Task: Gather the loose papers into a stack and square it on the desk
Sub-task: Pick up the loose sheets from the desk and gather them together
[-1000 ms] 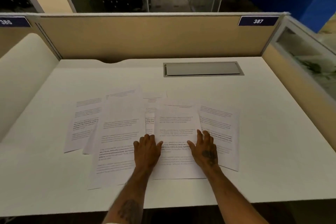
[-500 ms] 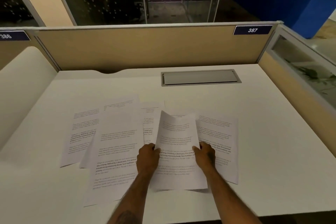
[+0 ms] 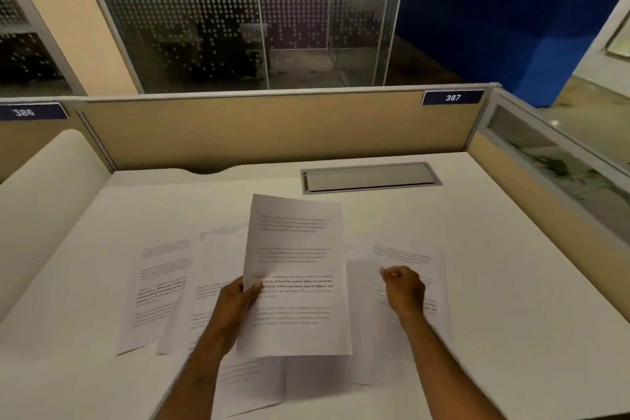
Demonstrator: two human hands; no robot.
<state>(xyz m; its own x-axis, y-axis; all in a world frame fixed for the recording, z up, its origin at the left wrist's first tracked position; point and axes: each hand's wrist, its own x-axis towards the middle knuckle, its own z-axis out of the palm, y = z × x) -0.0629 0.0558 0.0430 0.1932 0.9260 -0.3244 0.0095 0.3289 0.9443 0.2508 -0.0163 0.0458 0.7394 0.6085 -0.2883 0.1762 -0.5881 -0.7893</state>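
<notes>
Several printed white sheets lie spread over the white desk (image 3: 511, 249). My left hand (image 3: 235, 300) grips the left edge of one printed sheet (image 3: 296, 269) and holds it lifted off the desk, tilted up toward me. My right hand (image 3: 404, 290) hovers over the rightmost sheet (image 3: 409, 256), fingers curled in with nothing in them. More sheets (image 3: 163, 286) overlap at the left, and another sheet (image 3: 252, 382) lies under the lifted one near the front edge.
A grey cable-tray lid (image 3: 368, 177) is set into the desk at the back right. Beige partition panels (image 3: 272, 129) close off the back and right sides. A curved white divider (image 3: 44, 187) stands at the left.
The middle sheet has come up off the desk. My right hand let go of it and moved right over the rightmost sheet; my left hand alone holds it now.
</notes>
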